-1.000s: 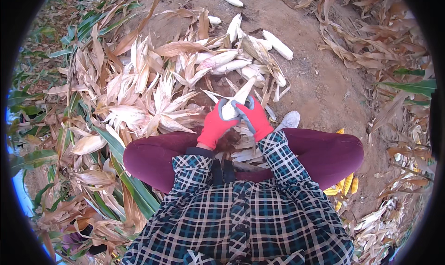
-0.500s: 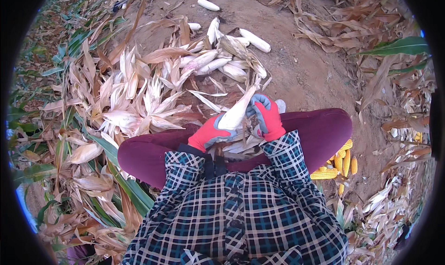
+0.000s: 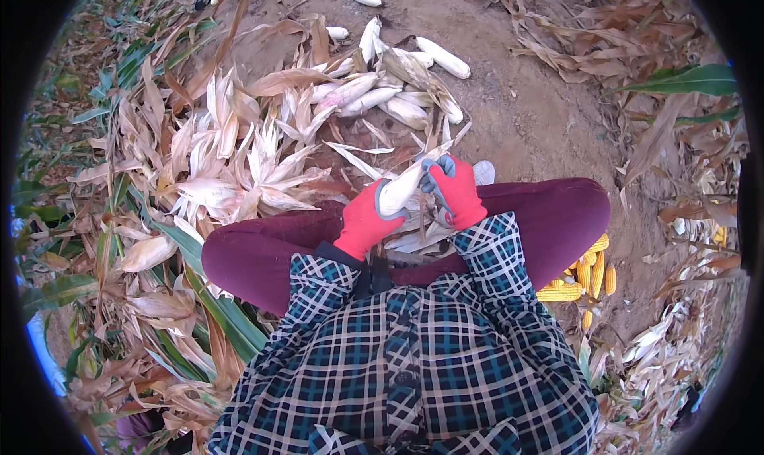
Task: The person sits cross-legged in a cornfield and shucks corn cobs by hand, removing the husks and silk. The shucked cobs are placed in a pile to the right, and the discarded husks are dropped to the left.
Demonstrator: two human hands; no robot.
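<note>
Beside the right knee in maroon cloth [image 3: 569, 204], bare yellow corn cobs [image 3: 584, 275] are seen. Between both hands, a pale, tapering, husk-covered corn ear [image 3: 401, 188] is held: its thick end is grasped by the red-and-grey-gloved left hand [image 3: 368, 219], its upper side by the similarly gloved right hand [image 3: 455, 191]. Beyond, whitish, elongated corn ears [image 3: 368, 99] are heaped.

Corn [image 3: 442, 58] and husks [image 3: 274, 169] on soil [image 3: 529, 125]

Outdoors, a patch of bare brown earth [image 3: 533, 129] forms the ground, under soft, even daylight. To the left of the earth grow green leafy plants [image 3: 135, 69]; along its right edge spread tan, withered leaves [image 3: 573, 33], with a long green leaf [image 3: 691, 80] among them.
</note>
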